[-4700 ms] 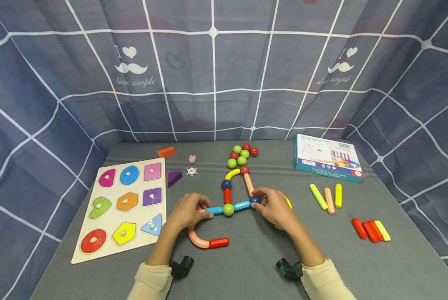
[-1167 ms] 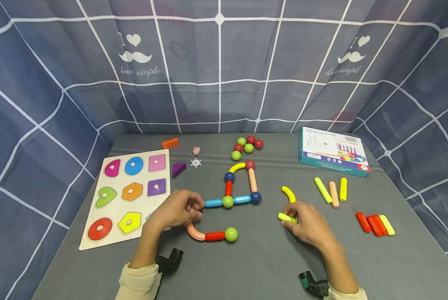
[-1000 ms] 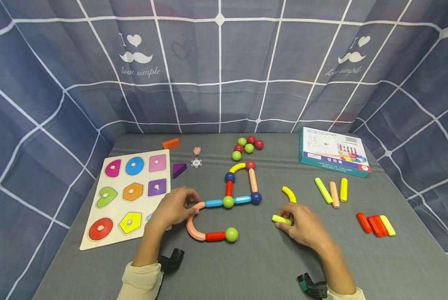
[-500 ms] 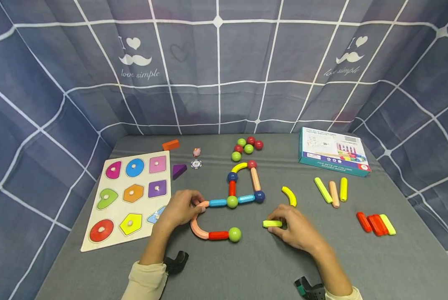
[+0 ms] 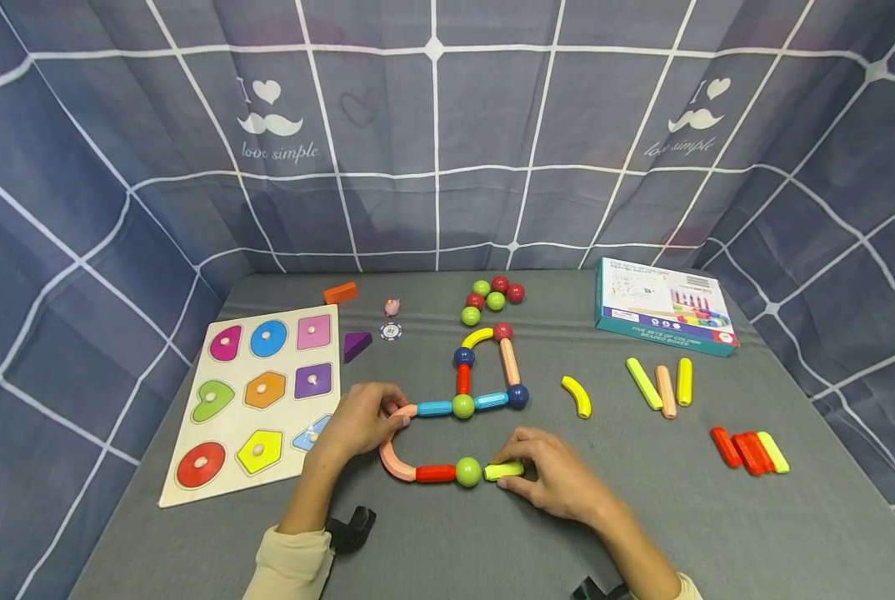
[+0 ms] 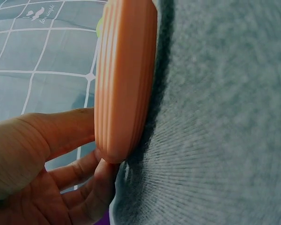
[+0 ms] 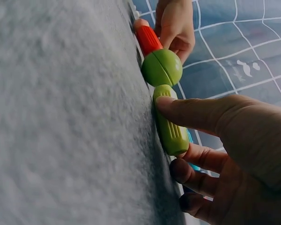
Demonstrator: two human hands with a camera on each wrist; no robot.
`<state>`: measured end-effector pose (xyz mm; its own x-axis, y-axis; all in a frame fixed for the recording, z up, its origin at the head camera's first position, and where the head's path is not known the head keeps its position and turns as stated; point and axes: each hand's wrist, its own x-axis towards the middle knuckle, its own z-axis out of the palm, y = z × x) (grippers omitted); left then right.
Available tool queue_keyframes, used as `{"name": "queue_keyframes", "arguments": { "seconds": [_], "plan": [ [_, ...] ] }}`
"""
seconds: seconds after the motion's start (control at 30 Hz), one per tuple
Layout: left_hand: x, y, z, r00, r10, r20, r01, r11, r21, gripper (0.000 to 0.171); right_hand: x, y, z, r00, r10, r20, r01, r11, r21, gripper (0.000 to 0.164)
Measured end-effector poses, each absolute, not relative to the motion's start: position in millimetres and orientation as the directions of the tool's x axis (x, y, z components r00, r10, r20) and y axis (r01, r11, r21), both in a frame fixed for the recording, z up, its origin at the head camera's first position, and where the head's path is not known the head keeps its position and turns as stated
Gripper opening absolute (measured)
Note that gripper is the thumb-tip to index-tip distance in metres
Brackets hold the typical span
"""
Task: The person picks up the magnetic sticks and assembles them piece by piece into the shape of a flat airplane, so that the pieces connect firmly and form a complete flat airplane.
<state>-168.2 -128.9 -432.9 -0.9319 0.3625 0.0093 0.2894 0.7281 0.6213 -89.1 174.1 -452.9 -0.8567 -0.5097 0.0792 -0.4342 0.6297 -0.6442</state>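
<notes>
One ridged yellow-green rod [image 5: 503,472] my right hand [image 5: 556,477] pinches; one curved peach rod [image 5: 392,460] my left hand [image 5: 359,419] grips

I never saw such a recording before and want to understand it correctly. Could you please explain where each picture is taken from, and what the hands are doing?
There is no robot here, only a person working bare-handed. The wide picture comes from a camera on the head, looking down; the two close ones come from wrist cameras. The left hand holds a peach-coloured curve. The right hand pinches a lime stick, its end close to a green ball. On the gray cloth also lie a puzzle board, a box, and other sticks and balls.
</notes>
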Motion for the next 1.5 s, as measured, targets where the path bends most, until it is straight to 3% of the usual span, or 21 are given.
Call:
{"name": "queue_keyframes", "arguments": {
  "seconds": [0.27, 0.47, 0.67, 0.8, 1.27, 1.5],
  "plan": [
    [-167, -130, -433, -0.933, 0.359, 0.012, 0.287, 0.726, 0.624, 0.012, -88, 168, -456, -0.857, -0.508, 0.087, -0.431, 0.614, -0.661, 0.021],
    [-169, -129, -435, -0.932, 0.361, 0.017, 0.293, 0.726, 0.623, 0.012, -96, 175, -458, -0.859, -0.496, 0.128, -0.411, 0.518, -0.750, 0.021],
    [-169, -129, -435, -0.931, 0.363, 0.022, 0.295, 0.718, 0.631, 0.012, -125, 194, -458, -0.924, -0.263, 0.279, -0.373, 0.446, -0.814, 0.020],
    [-169, -131, -437, -0.931, 0.365, 0.025, 0.288, 0.688, 0.666, 0.012, -143, 201, -463, -0.946, -0.172, 0.274, -0.322, 0.415, -0.851, 0.026],
    [-177, -99, -444, -0.873, 0.456, 0.172, 0.405, 0.483, 0.776, 0.020, -147, 199, -470, -0.962, -0.147, 0.230, -0.273, 0.518, -0.811, 0.034],
    [-176, -80, -450, -0.843, 0.506, 0.182, 0.454, 0.488, 0.746, 0.025, -129, 189, -443, -0.960, -0.156, 0.233, -0.280, 0.503, -0.818, 0.032]
  ]
}}
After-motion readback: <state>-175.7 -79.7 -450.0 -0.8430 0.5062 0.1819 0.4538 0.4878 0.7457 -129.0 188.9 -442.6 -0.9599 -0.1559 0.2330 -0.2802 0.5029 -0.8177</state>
